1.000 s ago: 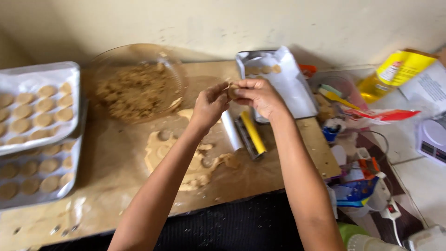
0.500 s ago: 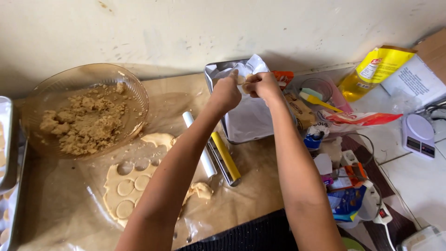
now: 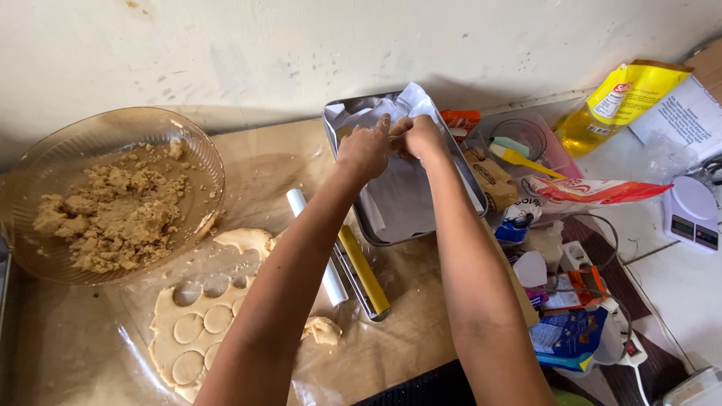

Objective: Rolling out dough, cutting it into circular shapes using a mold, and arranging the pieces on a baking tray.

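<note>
My left hand [image 3: 366, 149] and my right hand [image 3: 423, 139] meet fingertip to fingertip over the far end of a metal tray [image 3: 406, 236] lined with white paper [image 3: 410, 188]. Between the pinched fingers is a small dough piece, mostly hidden. A tan bit of dough [image 3: 343, 135] lies in the tray's far left corner, beside my left hand. Both forearms reach across the brown paper sheet [image 3: 256, 165] on the table.
A glass bowl [image 3: 203, 150] of crumbly dough stands at the left. A rolled dough sheet [image 3: 195, 331] with round cut-outs lies near me. A white roll [image 3: 331, 280] and a yellow roll [image 3: 363, 271] lie beside the tray. Packets, a yellow pouch [image 3: 624, 101] and a small scale [image 3: 692, 214] crowd the right.
Both hands moved together from above the rolled dough to the far end of the lined tray. The view swung right, so the trays of cut rounds at the left are out of sight.
</note>
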